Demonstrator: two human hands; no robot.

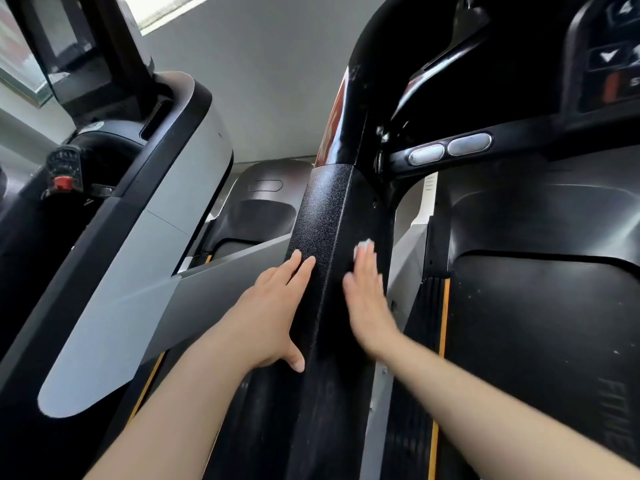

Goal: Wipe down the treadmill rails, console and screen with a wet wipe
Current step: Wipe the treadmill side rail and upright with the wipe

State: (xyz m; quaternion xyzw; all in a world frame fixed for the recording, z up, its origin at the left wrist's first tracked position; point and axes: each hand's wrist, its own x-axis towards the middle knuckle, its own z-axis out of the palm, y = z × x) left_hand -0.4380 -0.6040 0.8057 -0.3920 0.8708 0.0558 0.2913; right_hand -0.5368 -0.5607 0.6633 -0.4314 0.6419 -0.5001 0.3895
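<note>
Right grip: my right hand (365, 292) lies flat, fingers straight and together, pressing the wet wipe (364, 244) against the post; nothing is pinched. The hand is motion-blurred.
Wipe: only a small white crumpled edge shows beyond my fingertips, centre of the frame, on the right face of the post; the rest is hidden under the palm.
Left grip: my left hand (277, 306) is open, fingers straight on the left face of the same post, thumb splayed low. It holds nothing; I judge it a brace.
Step in hand: wiping the black upright post (322, 216) of the treadmill, frame centre. I take this as the rail and support stage.
Post surface: pebbled matte black on the lower sleeve, angular with a ridge between my hands; above the seam it turns glossy and rounded.
Still to do, by my estimate: the console (606, 57), upper right, and the screen, which I cannot pick out here.
Next move calls for: flat, even pressure along the textured face, and care that the wipe does not bunch on the grain.
Handlebar: dark, right of centre, with two oval metallic pads (450, 148).
Belt: black, matte, lower right, orange edge strip beside it.
Neighbour machine (138, 271): smooth grey and black panels, left half of the frame.
</note>
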